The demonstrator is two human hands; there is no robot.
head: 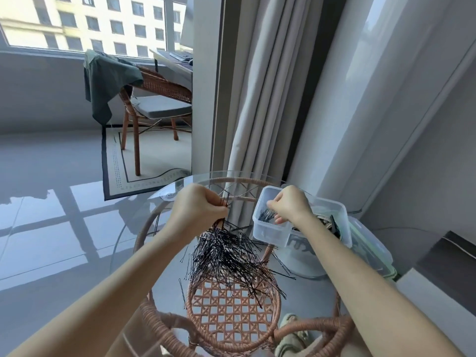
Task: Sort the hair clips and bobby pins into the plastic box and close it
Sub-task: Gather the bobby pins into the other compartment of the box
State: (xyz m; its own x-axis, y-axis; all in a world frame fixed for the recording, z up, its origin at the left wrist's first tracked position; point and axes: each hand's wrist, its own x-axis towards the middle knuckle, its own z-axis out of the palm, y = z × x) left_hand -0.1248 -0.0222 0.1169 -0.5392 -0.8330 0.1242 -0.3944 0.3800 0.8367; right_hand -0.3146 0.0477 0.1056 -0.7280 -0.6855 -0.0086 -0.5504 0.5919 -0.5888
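Head view: I look down at a round glass tabletop (304, 300) on a rattan frame, with both my bare forearms reaching in
Left hand (198, 210): curled into a tight fist round a bunch of thin black metal bobby pins (226, 199), held above the glass; pin ends stick out past my knuckles and below my palm
Loose heap of black bobby pins (231, 256): lies on the glass just under my left hand, fanned out toward me, with a few strays at its edges
Right hand (291, 204): hangs over the box's left compartment, fingers curled and tips bunched together pointing down; I cannot tell whether they pinch any pins
Clear rectangular plastic box (270, 237): open, standing on the far right of the table, just right of the heap, divided into compartments
Small cluster of black pins (265, 215): inside the left compartment, right under my fingertips
Dark and brownish hair clips (332, 225): in the compartment to the right, partly hidden by my wrist
Clear lid with pale green trim (371, 243): off the box, lying at its right side
Woven rattan shelf (231, 310): under the glass, below the heap
Background: a rattan chair (159, 86) draped with a dark green cloth (108, 73) by the window, and a beige curtain (257, 99) behind the table
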